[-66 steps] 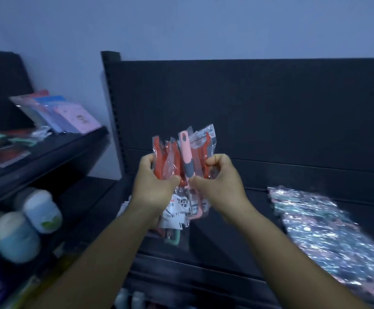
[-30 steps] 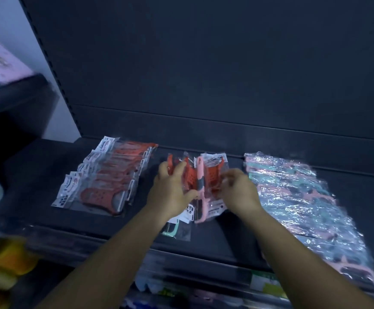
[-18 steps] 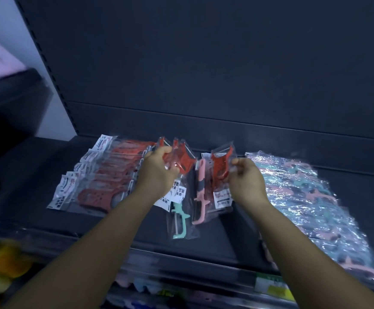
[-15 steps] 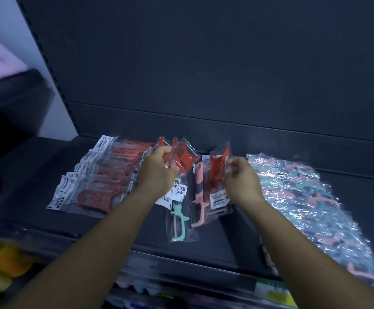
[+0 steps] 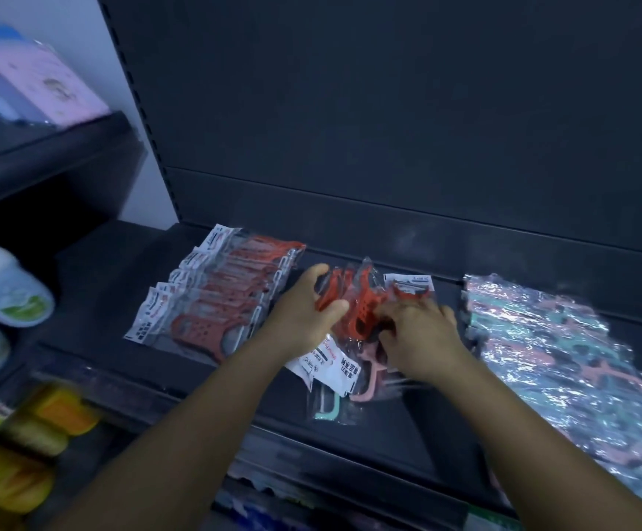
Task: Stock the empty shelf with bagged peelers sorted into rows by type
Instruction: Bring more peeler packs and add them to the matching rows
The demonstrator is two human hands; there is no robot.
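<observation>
I see a bunch of bagged peelers [image 5: 353, 312] in the middle of the dark shelf [image 5: 93, 300], right between my two hands. The left hand [image 5: 304, 320] grips the left side of the bunch, with the thumb curled over a red peeler and the fingers bent round the back. The right hand [image 5: 419, 331] lies on the right side of the bunch with its fingers bent down onto the bags, but I cannot tell if it is pinching one or only pressing. Just past the right fingertips, one red peeler bag [image 5: 411, 291] lies flat on the shelf with its white label at the top. Under both hands, white labels stick out toward me, and a pink peeler [image 5: 369, 371] and a teal peeler [image 5: 329, 410] hang lower in their clear bags. To the left of the left fingers is a neat row of red peelers in bags [image 5: 216, 297], each one lying partly over the next. To the right of the right hand is a shiny pile of pink and teal peeler bags [image 5: 553, 362]. Far off to the left are pink boxes [image 5: 51, 86] on another shelf and yellow things [image 5: 28, 446] lower down.
</observation>
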